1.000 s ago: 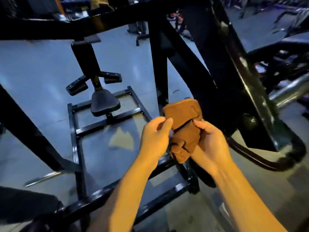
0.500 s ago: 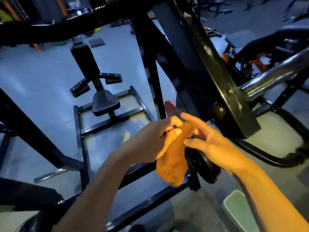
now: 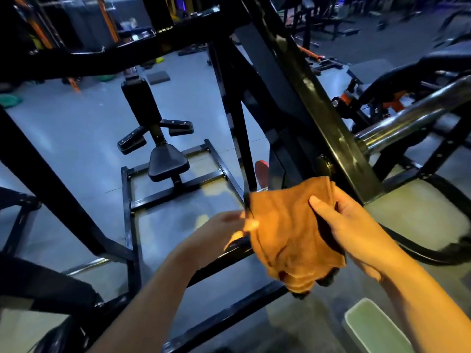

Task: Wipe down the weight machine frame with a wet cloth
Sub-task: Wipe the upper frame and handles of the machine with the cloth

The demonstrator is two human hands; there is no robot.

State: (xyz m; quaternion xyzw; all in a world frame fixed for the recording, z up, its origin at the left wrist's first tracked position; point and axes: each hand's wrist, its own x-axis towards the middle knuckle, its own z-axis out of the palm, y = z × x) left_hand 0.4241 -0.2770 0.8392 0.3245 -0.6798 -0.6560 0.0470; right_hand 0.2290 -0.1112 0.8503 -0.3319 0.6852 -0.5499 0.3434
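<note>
An orange-brown cloth [image 3: 285,225] hangs spread out between my hands in front of the black weight machine frame [image 3: 318,103]. My right hand [image 3: 349,225] grips the cloth's right side, thumb on top and fingers underneath. At the cloth's left edge, my left hand [image 3: 221,233] pinches the fabric with its fingertips. The cloth hangs just below the slanted frame beam, and whether it touches the beam cannot be told. A chrome bar [image 3: 413,115] juts out from the beam to the right.
A black padded seat with backrest [image 3: 165,161] stands on a black floor frame [image 3: 127,200] ahead to the left. Black diagonal struts cross at left and above. A pale green bin [image 3: 372,327] stands on the floor at lower right. More gym equipment fills the background.
The cloth went from bunched up between both hands to spread open. My hands moved apart, the left to the cloth's left edge, the right holding its right side.
</note>
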